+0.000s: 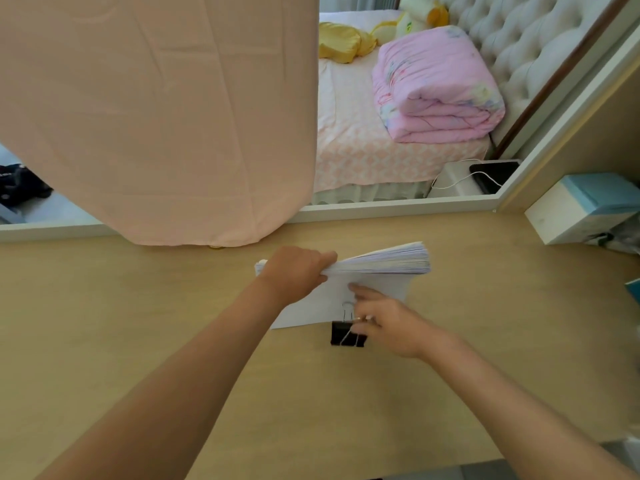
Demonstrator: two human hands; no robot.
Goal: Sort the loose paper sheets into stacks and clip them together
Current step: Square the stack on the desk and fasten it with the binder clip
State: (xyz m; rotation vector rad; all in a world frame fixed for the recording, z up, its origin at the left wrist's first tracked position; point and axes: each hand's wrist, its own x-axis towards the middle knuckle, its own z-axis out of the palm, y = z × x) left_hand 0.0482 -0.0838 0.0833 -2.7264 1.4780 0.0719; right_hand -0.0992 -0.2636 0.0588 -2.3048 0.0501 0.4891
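While the smooth, pale wood-grain desk fills most of what I see from where I stand, a broad sheet of soft peach cloth hangs down onto its far edge and blocks the left half of the room behind. Past the white ledge on the right lies a bed with a pink patterned cover, and on it a puffy pink quilt folded into a thick block. A boxy white and blue case sits at the desk's right end. Near the middle of the desk is the paper stack, white and thick. Its upper sheets are lifted and fanned so their thin edges show, while the bottom sheets lie flat. The left hand curls round the raised sheets at their left side and grips them. The right hand reaches in from beside it, forefinger stretched onto the flat sheet, thumb and other fingers pinching a wire lever of the black binder clip, which bites the stack's near edge.
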